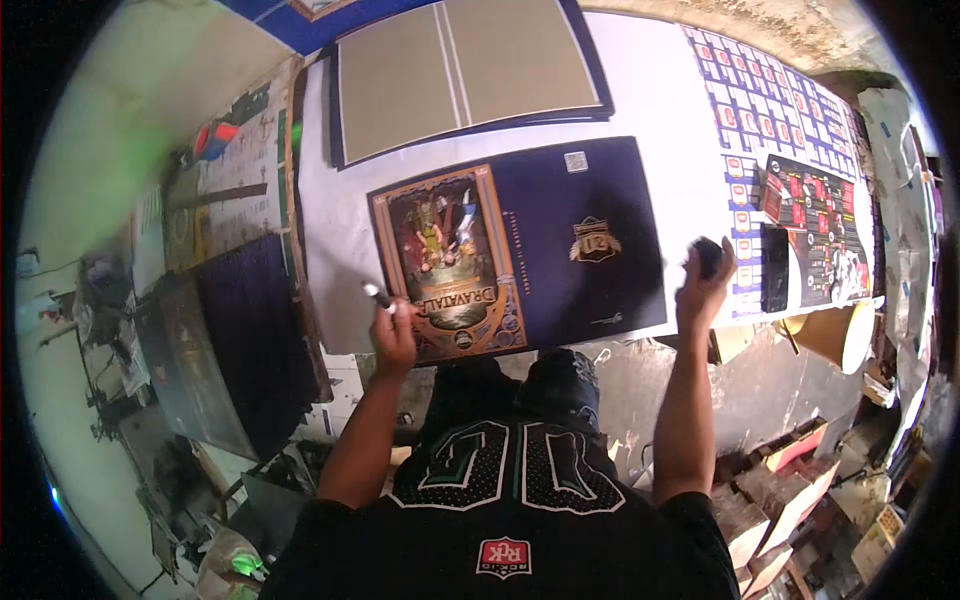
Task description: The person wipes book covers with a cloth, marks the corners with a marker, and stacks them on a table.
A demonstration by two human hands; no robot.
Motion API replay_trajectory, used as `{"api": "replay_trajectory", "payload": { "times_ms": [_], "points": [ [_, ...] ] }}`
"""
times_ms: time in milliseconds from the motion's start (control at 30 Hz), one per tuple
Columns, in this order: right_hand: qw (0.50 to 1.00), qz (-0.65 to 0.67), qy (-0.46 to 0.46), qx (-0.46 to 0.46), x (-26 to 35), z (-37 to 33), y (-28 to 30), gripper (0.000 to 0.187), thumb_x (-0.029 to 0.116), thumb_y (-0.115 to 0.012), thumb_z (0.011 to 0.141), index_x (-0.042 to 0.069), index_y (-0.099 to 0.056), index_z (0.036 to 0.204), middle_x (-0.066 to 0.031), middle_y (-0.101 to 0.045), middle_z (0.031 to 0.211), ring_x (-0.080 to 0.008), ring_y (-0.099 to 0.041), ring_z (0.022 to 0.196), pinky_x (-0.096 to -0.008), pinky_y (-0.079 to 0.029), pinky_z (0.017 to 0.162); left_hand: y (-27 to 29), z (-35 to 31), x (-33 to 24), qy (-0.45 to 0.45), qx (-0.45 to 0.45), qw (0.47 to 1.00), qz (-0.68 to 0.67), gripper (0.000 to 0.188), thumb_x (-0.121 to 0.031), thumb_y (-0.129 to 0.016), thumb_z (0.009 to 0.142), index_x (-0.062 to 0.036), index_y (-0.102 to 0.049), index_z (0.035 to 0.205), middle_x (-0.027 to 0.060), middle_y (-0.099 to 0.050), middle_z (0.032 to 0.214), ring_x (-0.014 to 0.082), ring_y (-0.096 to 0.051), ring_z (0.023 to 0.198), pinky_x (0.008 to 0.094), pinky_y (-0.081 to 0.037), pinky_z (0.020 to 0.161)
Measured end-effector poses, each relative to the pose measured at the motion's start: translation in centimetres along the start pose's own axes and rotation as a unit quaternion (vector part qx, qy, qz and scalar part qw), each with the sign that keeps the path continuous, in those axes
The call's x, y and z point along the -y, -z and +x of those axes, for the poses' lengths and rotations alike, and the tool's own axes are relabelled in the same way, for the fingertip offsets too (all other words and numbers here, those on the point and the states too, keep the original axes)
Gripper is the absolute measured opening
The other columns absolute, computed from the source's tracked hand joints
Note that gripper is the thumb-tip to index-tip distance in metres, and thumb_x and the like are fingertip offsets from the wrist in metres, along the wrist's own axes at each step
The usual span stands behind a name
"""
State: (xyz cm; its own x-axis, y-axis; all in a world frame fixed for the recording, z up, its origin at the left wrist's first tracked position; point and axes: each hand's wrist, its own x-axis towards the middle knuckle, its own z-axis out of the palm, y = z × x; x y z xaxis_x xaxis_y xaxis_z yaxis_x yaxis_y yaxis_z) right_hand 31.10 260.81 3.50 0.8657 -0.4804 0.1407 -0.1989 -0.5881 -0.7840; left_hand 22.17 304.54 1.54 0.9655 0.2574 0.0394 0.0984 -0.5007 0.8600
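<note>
A dark blue printed cover [560,250] lies flat on the white tabletop in front of me. Its left part carries an ornate brown-framed picture, upside down from my side, and its right part a small gold emblem. By the cover's near left corner, my left hand [394,335] is closed around a slim white-and-black marker-like stick [375,293]. My right hand [703,290], just off the cover's right edge, grips a dark rounded object [708,257] whose kind I cannot make out.
Beyond the cover lie dark-edged sheets with grey panels [400,90]. On the right are printed label sheets [750,100], a black-and-red printed sheet [825,220] and a black phone-like slab [774,268]. Large dark covers [250,340] rest at left; boxes [770,500] stand lower right.
</note>
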Motion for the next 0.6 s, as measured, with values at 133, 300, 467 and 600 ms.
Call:
{"api": "replay_trajectory", "payload": {
  "times_ms": [133, 300, 467, 600],
  "points": [
    [0.936, -0.248, 0.220, 0.114, 5.3, -9.0, -11.2, 0.052, 0.024, -0.055, 0.093, -0.005, -0.043, 0.134, -0.0250, -0.043, 0.143, -0.0425, -0.037, 0.135, -0.0571, -0.025, 0.112, -1.2, 0.5, 0.5, -0.001, 0.014, 0.998, -0.059, 0.027, -0.024, -0.038, 0.105, -0.0029, -0.052, 0.096, 0.0073, -0.059, 0.080, 0.0179, -0.055, 0.075, 0.0340, -0.045, 0.073],
    [0.860, -0.199, 0.274, 0.381, 11.8, -23.0, -13.7, 0.051, 0.025, -0.044, 0.094, 0.005, -0.047, 0.140, -0.0186, -0.032, 0.154, -0.0357, -0.026, 0.144, -0.0526, -0.016, 0.118, -0.5, 0.3, 1.4, 0.000, -0.006, 0.999, -0.032, 0.020, -0.018, -0.044, 0.103, -0.0012, -0.053, 0.100, 0.0101, -0.063, 0.079, 0.0241, -0.063, 0.072, 0.0359, -0.048, 0.067],
    [0.933, -0.296, 0.196, 0.053, -1.7, -14.0, -7.2, 0.057, 0.025, -0.045, 0.096, 0.002, -0.033, 0.147, -0.0213, -0.031, 0.153, -0.0403, -0.027, 0.143, -0.0585, -0.021, 0.114, -1.0, 0.3, 0.3, -0.075, 0.058, 0.995, -0.022, 0.017, -0.017, -0.049, 0.101, -0.0015, -0.055, 0.101, 0.0115, -0.066, 0.080, 0.0250, -0.067, 0.069, 0.0354, -0.051, 0.064],
    [0.919, -0.252, 0.135, 0.272, 10.4, -24.7, -13.7, 0.058, 0.017, -0.045, 0.089, -0.001, -0.037, 0.144, -0.0212, -0.042, 0.146, -0.0368, -0.035, 0.139, -0.0546, -0.022, 0.115, -0.4, 0.0, 3.1, -0.038, 0.020, 0.998, -0.046, 0.020, -0.021, -0.047, 0.102, -0.0023, -0.055, 0.103, 0.0107, -0.066, 0.080, 0.0223, -0.065, 0.070, 0.0353, -0.050, 0.064]
  ]
}}
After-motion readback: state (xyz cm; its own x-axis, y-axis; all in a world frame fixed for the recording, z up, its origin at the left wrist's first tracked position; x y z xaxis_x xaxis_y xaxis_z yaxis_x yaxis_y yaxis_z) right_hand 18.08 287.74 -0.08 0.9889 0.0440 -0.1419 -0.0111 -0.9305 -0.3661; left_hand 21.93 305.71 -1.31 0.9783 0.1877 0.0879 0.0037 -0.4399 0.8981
